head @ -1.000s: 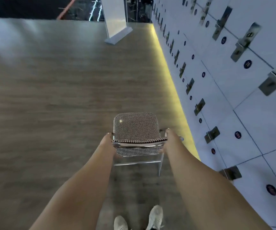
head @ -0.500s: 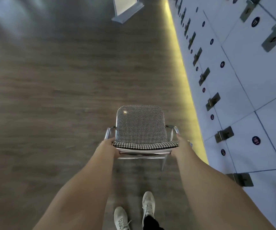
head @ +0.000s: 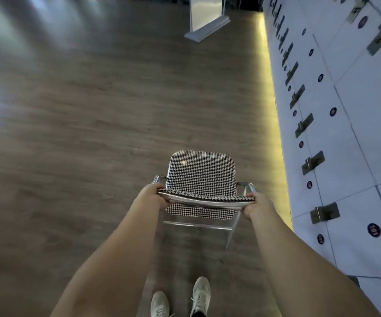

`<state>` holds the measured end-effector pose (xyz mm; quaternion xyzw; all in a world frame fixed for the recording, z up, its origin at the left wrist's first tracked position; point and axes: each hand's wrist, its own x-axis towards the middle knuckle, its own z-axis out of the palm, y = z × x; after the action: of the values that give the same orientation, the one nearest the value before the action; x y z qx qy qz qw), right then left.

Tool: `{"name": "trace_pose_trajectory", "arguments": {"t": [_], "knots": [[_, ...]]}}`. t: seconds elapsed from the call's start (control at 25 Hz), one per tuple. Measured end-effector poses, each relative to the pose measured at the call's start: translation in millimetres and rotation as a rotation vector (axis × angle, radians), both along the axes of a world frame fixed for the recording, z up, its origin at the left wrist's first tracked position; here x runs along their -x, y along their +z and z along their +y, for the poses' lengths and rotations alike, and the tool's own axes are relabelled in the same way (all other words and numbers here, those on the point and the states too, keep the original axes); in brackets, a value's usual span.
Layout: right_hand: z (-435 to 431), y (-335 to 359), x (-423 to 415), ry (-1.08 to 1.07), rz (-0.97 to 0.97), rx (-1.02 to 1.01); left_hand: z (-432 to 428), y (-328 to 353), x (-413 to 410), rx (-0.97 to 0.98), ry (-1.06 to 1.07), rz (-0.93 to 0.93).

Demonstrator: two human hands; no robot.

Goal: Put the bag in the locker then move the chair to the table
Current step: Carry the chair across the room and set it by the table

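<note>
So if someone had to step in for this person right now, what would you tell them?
Left hand: gripping the left end of the chair back's top rail.
Right hand: gripping the right end of the same rail.
Chair: on the wood floor, beside the lockers on the right, seat facing away from the person.
Done, as far as it shows: no bag in sight and the locker doors in view are shut, so it is probably stowed.
Left: take the chair to the table, which is not in view.
</note>
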<state>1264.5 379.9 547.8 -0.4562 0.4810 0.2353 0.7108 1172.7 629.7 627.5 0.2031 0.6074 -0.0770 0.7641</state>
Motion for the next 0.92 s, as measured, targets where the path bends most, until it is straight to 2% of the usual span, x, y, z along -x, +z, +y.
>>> {"name": "trace_pose_trajectory", "arguments": {"t": [0.04,0.08,0.12,0.2,0.4,0.56,0.76,0.92], "knots": [[7,6,-7,-0.035,-0.007,0.008,4,4,0,0.0,0.009,-0.01],[13,18,-16,-0.043,0.041,0.106,10,11,1,-0.013,0.014,-0.023],[21,20,-27,0.007,0.059,0.117,18,16,3,-0.032,0.035,-0.04],[46,25,-42,0.051,-0.023,0.128,34,28,15,-0.099,0.064,-0.031],[120,39,-32,0.248,-0.081,-0.007,76,57,75,-0.167,0.197,-0.056],[203,102,27,0.496,-0.088,-0.028,114,87,152,-0.228,0.372,-0.092],[309,162,120,0.669,-0.152,-0.157,169,117,274,-0.292,0.578,-0.078],[396,196,229,0.895,-0.207,-0.163,213,139,399,-0.306,0.775,-0.056]]}}
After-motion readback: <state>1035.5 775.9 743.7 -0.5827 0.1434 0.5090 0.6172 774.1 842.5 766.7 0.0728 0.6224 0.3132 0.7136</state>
